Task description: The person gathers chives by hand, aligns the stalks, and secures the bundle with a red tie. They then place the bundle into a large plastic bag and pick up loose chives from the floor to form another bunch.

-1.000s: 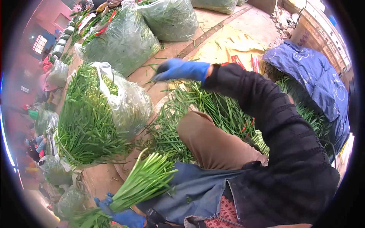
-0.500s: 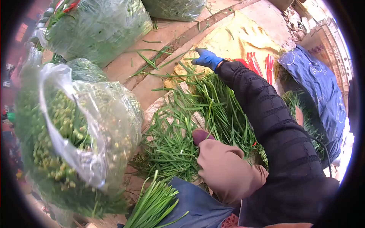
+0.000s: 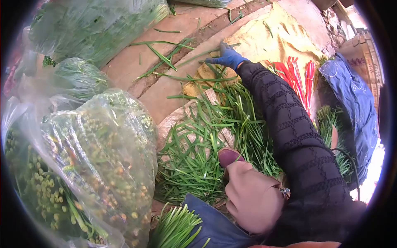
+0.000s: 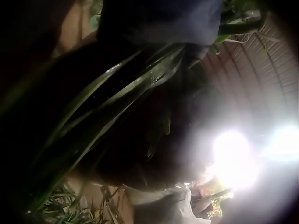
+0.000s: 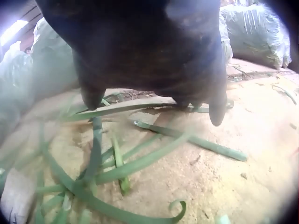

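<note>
My right hand (image 3: 228, 57), in a blue glove, reaches out to the near edge of a yellow sheet (image 3: 285, 29) with its fingers spread. In the right wrist view its dark fingertips point down, right at a long green leaf (image 5: 140, 163) and other loose leaves. My left hand is out of the head view; in the left wrist view the gloved left hand (image 4: 161, 23) grips a bunch of long green stalks, whose leaves (image 4: 126, 91) trail from it. The bunch's pale cut ends (image 3: 178, 225) show at the bottom of the head view, by my lap.
A heap of loose green leaves (image 3: 188, 165) lies before my knee and shoe (image 3: 229, 158). Clear bags of greens (image 3: 103, 153) stand at left, with another large bag (image 3: 99, 29) behind. Red ties (image 3: 293, 78) and a blue cover (image 3: 351, 107) are at right.
The view has tilted down toward the floor. My right hand has swung from above the bagged greens to the yellow sheet, and the left hand has left the head view.
</note>
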`<state>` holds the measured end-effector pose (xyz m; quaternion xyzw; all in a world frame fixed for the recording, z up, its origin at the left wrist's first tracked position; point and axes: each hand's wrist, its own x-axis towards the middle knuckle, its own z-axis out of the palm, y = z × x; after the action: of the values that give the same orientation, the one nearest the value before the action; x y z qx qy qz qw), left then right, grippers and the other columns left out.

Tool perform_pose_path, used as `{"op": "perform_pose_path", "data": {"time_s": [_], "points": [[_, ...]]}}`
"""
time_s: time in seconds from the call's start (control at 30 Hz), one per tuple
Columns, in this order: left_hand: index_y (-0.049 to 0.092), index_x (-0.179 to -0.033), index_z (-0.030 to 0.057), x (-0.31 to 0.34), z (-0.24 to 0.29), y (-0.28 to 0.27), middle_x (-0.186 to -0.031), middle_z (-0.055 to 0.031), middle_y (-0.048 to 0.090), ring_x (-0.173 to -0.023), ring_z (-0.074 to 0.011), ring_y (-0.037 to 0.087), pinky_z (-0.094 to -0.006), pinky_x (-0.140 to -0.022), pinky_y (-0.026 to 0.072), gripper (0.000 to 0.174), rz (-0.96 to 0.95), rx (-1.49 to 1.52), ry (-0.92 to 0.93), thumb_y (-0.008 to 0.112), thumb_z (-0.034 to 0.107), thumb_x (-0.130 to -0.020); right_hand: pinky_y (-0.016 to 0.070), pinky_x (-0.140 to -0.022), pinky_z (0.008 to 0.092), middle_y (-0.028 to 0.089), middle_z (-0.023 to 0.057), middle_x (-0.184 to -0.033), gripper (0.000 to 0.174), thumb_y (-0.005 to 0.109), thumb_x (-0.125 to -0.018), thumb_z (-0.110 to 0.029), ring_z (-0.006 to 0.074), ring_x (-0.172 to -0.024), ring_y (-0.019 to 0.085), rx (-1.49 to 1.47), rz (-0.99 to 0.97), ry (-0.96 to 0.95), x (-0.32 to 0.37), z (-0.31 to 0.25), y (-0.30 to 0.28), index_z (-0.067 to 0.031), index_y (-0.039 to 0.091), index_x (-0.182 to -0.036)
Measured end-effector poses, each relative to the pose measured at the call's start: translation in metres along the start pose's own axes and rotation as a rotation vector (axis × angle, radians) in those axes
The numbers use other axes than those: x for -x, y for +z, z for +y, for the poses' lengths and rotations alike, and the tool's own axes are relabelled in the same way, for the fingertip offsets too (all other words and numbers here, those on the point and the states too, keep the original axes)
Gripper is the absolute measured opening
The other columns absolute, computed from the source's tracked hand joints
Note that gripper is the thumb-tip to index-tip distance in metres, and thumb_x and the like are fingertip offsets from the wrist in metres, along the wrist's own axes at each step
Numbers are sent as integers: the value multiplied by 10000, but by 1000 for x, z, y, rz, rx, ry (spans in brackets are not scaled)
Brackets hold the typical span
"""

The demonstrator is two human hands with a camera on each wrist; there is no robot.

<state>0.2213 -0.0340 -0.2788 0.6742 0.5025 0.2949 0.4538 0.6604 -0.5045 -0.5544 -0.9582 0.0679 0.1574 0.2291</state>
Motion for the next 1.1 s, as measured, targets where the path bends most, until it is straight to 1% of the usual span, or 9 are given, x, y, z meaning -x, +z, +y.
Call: {"op": "perform_pose_path", "data": {"time_s": [0.07,0.13,0.3,0.4,0.6,0.77,0.87,0.93,1.1], "points": [[534,-1215,34,-1,1,3,-1166,-98,570,-1026,-236,534,-403,-916,419,477,-2,-10,-5,589,317,-835,321,-1060,422,368,304,-1358,1190,682,-547,-745,414,-1285,352,-3,-30,-11,10,-9,4,100,356,-1319],[532,-1217,35,-1,0,3,-1169,-99,568,-1031,-237,532,-404,-920,418,474,-2,-9,-8,583,315,-838,436,-921,439,538,299,-1123,873,732,-598,-623,413,-1061,535,126,-19,-63,39,-32,1,51,532,-1116],[528,-1223,37,-2,2,1,-1179,-100,563,-1044,-240,529,-405,-929,415,466,-9,15,10,569,309,-847,477,-788,453,614,223,-934,470,757,-626,-270,406,-922,583,-2,-32,-62,50,-21,50,-11,570,-971],[525,-1227,38,-2,2,-2,-1185,-101,560,-1051,-242,526,-406,-935,412,461,-13,17,22,561,306,-853,492,-751,417,638,234,-888,340,611,-807,-326,362,-856,637,-78,-44,-175,60,-21,43,-15,626,-945],[520,-1234,41,-2,0,-9,-1197,-103,553,-1066,-245,522,-407,-946,408,452,-20,31,34,544,299,-864,472,-654,404,630,200,-797,306,657,-780,-318,351,-743,610,-362,-27,-186,50,-33,4,-34,628,-890],[515,-1240,43,-3,0,-12,-1207,-105,548,-1079,-248,518,-409,-955,405,445,-20,43,35,530,293,-873,470,-634,420,595,169,-805,194,613,-800,-244,354,-737,586,-173,209,-819,109,-93,-16,-72,590,-888],[513,-1244,44,-4,0,-14,-1213,-106,545,-1087,-250,516,-409,-961,403,440,-28,53,34,522,290,-878,469,-654,439,609,191,-836,263,584,-841,-271,354,-725,585,-261,-352,-615,181,-135,9,-30,578,-946],[511,-1246,45,-6,0,-14,-1216,-107,543,-1092,-251,514,-410,-964,402,438,-28,57,39,517,287,-882,483,-691,420,624,187,-857,397,601,-867,-365,263,-749,604,-450,-1028,-583,223,-141,23,-27,578,-1073],[506,-1252,47,-7,-1,-17,-1226,-108,538,-1104,-254,510,-411,-973,398,431,-19,38,34,503,282,-891,499,-727,443,640,209,-916,514,574,-812,-507,342,-849,633,3,-366,-490,169,-143,13,-53,601,-1052]]}}
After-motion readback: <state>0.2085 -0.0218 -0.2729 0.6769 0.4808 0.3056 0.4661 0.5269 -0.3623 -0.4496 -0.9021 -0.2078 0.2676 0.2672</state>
